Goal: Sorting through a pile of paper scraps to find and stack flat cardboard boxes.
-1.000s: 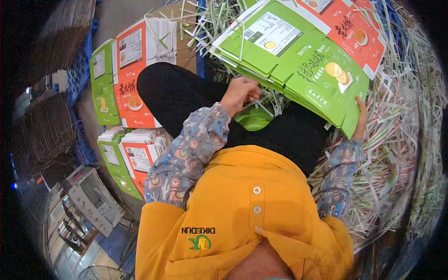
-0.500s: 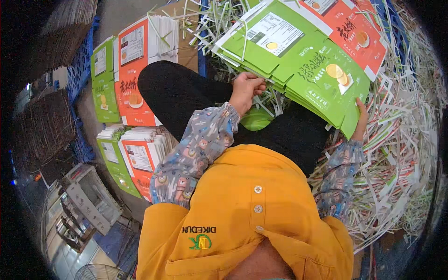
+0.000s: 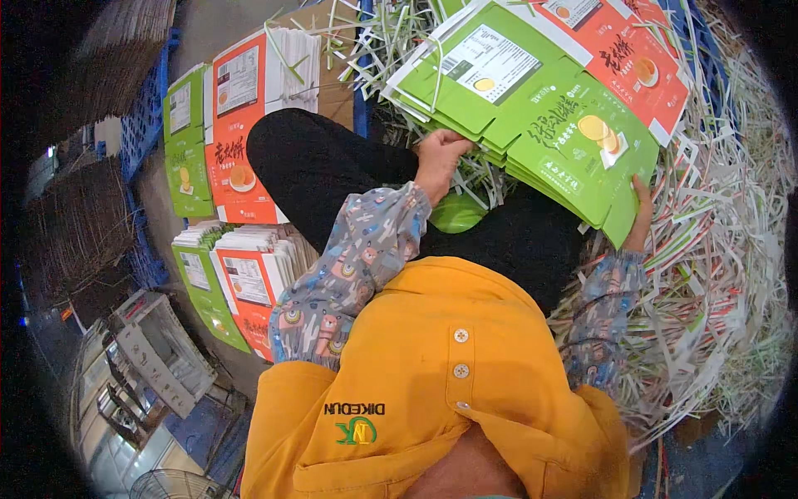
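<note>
The stack [image 3: 573, 104] of flat, unfolded card boxes sits in the upper right of the head view, askew, with one green corner pointing toward the wearer. Its top sheet is green on the near side and orange on the far side, with a white band between them, slits and flaps cut into the green edge, a pale label panel, dark lettering and pictures of round yellow cakes. Several layers show along the near edge, slightly spread rather than squared up.
</note>
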`<control>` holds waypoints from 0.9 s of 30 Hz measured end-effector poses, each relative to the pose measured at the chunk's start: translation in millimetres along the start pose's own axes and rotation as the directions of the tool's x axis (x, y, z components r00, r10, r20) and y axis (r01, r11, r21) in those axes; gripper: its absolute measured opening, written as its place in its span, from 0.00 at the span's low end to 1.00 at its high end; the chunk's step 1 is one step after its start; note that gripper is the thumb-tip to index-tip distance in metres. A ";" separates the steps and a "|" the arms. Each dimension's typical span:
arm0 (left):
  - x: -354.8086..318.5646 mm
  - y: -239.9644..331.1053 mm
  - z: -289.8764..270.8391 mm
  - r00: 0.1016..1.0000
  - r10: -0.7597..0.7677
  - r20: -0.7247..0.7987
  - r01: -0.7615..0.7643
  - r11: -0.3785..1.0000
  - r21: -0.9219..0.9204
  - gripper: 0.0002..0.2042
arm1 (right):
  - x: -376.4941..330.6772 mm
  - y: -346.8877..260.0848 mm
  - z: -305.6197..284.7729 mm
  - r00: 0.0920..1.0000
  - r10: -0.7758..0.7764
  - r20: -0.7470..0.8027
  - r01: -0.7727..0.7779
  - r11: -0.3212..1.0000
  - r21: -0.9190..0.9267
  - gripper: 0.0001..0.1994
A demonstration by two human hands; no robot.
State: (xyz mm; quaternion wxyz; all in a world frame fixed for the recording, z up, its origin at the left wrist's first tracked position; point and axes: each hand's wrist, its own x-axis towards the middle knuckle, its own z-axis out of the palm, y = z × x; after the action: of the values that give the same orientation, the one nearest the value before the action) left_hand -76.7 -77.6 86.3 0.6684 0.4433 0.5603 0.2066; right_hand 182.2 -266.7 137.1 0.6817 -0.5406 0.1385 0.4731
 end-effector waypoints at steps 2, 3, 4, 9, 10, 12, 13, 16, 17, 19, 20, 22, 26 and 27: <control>-0.9 5.9 -5.2 0.988 -0.148 0.052 0.151 0.986 -0.069 0.09 | 0.8 0.0 -1.1 1.000 -0.012 0.011 0.012 1.000 -0.015 0.17; 1.4 4.2 -8.5 0.971 -0.216 0.105 0.230 0.963 -0.143 0.09 | 2.4 0.1 -2.8 1.000 -0.021 0.003 0.021 0.999 -0.030 0.17; 1.9 5.3 -10.1 0.947 -0.278 0.162 0.309 0.927 -0.211 0.09 | 2.2 0.1 -1.1 1.000 -0.029 -0.005 0.029 0.999 -0.046 0.17; 1.1 6.9 -2.2 0.961 -0.260 0.090 0.272 0.946 -0.177 0.09 | 4.2 1.6 -4.8 1.000 -0.011 -0.016 0.011 1.000 -0.020 0.17; 0.5 8.1 -1.1 0.970 -0.237 0.051 0.242 0.958 -0.154 0.10 | 4.1 2.0 -4.3 1.000 -0.004 -0.010 0.004 1.000 -0.011 0.18; 0.7 10.9 2.2 0.982 -0.189 0.002 0.188 0.977 -0.102 0.10 | 1.1 0.5 -3.4 1.000 0.009 -0.019 -0.010 1.000 -0.021 0.18; 0.1 11.8 3.7 0.989 -0.137 -0.047 0.135 0.990 -0.048 0.10 | -0.7 0.2 -1.8 0.999 0.024 -0.026 -0.025 0.999 -0.032 0.18; 3.4 12.6 8.9 0.990 0.070 -0.119 -0.073 0.997 -0.023 0.11 | 1.1 3.0 -2.5 1.000 0.019 -0.023 -0.019 1.000 -0.014 0.18; 5.1 13.2 8.9 0.990 0.070 -0.120 -0.073 0.997 -0.023 0.11 | 0.6 3.0 -2.1 1.000 0.019 -0.023 -0.020 1.000 -0.015 0.18; 5.3 19.4 9.2 0.993 0.064 -0.100 -0.066 0.998 -0.017 0.11 | -0.9 3.3 -1.3 0.999 0.013 -0.038 -0.014 0.999 -0.036 0.17; 3.2 24.6 9.4 0.993 0.063 -0.098 -0.065 0.998 -0.016 0.11 | -0.1 3.9 -2.8 0.999 0.013 -0.040 -0.014 0.999 -0.035 0.17; -1.9 38.2 10.3 0.996 -0.034 -0.085 0.033 0.999 -0.015 0.12 | 1.8 5.2 -5.0 1.000 0.002 -0.023 -0.003 0.999 -0.032 0.17; 0.9 42.8 17.8 0.997 -0.061 -0.043 0.048 0.968 -0.244 0.13 | 0.5 6.1 -5.2 0.999 -0.018 -0.030 0.017 0.999 -0.052 0.17; 1.0 43.2 19.2 0.994 -0.110 -0.008 0.102 0.938 -0.332 0.13 | 2.6 7.4 -6.9 0.999 -0.018 -0.044 0.016 0.998 -0.055 0.17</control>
State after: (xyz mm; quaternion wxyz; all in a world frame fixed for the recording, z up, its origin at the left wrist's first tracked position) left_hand -49.0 -61.2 120.9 0.7362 0.2911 0.5494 0.2673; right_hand 179.9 -271.7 128.3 0.6675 -0.5705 0.1363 0.4587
